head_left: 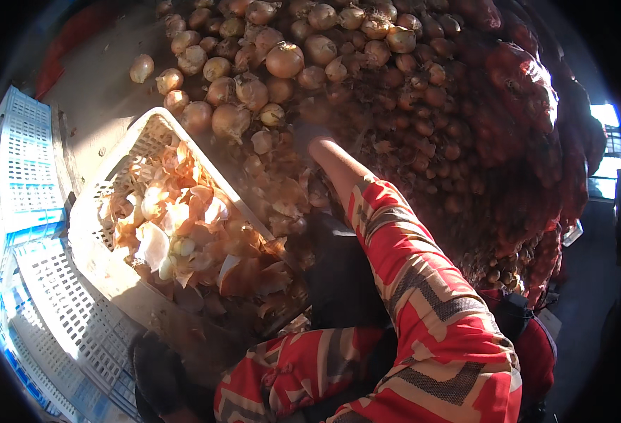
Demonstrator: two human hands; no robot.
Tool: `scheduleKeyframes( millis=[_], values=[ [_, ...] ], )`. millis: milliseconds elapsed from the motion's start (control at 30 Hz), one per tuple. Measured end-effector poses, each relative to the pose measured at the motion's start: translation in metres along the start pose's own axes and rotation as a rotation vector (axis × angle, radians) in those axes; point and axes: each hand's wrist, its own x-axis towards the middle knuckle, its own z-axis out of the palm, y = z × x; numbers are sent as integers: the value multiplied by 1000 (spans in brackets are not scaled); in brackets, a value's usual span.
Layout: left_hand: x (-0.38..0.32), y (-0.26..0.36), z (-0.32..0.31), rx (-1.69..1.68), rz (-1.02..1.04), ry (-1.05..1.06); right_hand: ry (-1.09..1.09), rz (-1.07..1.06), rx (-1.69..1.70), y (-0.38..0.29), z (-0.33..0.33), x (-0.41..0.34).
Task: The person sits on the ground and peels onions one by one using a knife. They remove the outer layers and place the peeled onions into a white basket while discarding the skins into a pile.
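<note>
My right hand reaches forward at the near edge of a large heap of onions. It is blurred and in shadow, so its fingers and anything in them cannot be made out. A bare wrist comes out of a red, tan and grey patterned sleeve. My left hand cannot be seen; patterned cloth shows at the bottom middle. To the left of the right hand, a pale plastic crate holds loose onion skins and a few small pale onions or onion pieces.
Blue and white perforated plastic crates stand along the left. Red mesh sacks of onions are piled at the right. One onion lies apart at the upper left. A dark furry thing is at the lower left.
</note>
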Motion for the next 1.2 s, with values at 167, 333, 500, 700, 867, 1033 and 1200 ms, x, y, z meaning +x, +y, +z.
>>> scheduleKeyframes(
  millis=[167,333,500,700,867,1033,1200],
  values=[
    [-14,39,74,753,380,70,13,24,-109,7,18,31],
    [-25,20,63,1066,552,7,-148,-211,-177,45,14,7],
    [-13,-6,12,1260,656,-167,-129,-465,131,73,-29,-87],
    [-53,46,118,1539,1365,18,-77,-663,174,-31,-163,-271],
    [-69,62,126,1520,1228,-188,-101,-957,67,-90,-196,-366],
    [-92,29,77,581,824,-324,99,-966,886,-114,-152,-413],
    [-131,1,68,45,581,-241,161,-1041,651,-145,-90,-458]
  ],
)
